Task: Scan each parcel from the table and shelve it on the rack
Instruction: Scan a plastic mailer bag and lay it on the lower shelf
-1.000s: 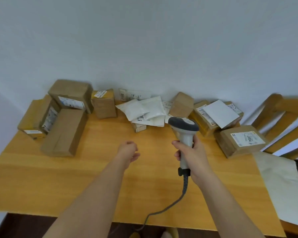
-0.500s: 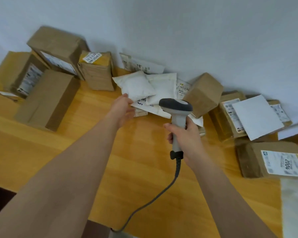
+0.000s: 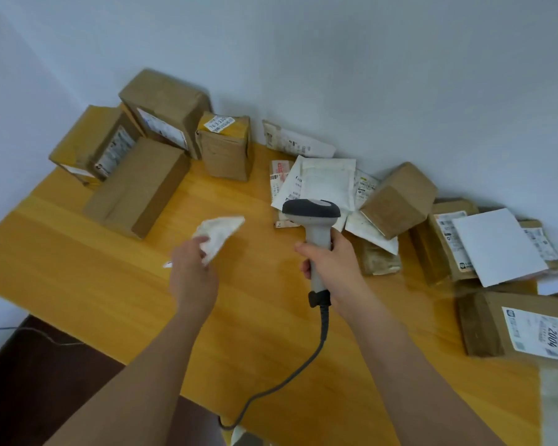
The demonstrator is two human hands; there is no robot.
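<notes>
My left hand (image 3: 192,278) grips a small white padded mailer (image 3: 219,235) by one corner and holds it above the wooden table (image 3: 78,284), left of the scanner. My right hand (image 3: 331,263) is wrapped round the handle of a grey barcode scanner (image 3: 313,217), whose dark head points away from me toward the pile of white mailers (image 3: 327,185). The scanner's cable (image 3: 287,378) trails down over the table's near edge. The rack is out of sight.
Cardboard boxes (image 3: 136,185) cluster at the far left against the wall. More boxes (image 3: 398,199) and labelled parcels (image 3: 538,333) line the right side, one with a white sheet (image 3: 496,246) on top. Flat envelopes (image 3: 298,143) lean on the wall.
My left hand reached the white mailers, took the small padded one and pulled it back toward me and left. The scanner stayed in my right hand. The camera tilted.
</notes>
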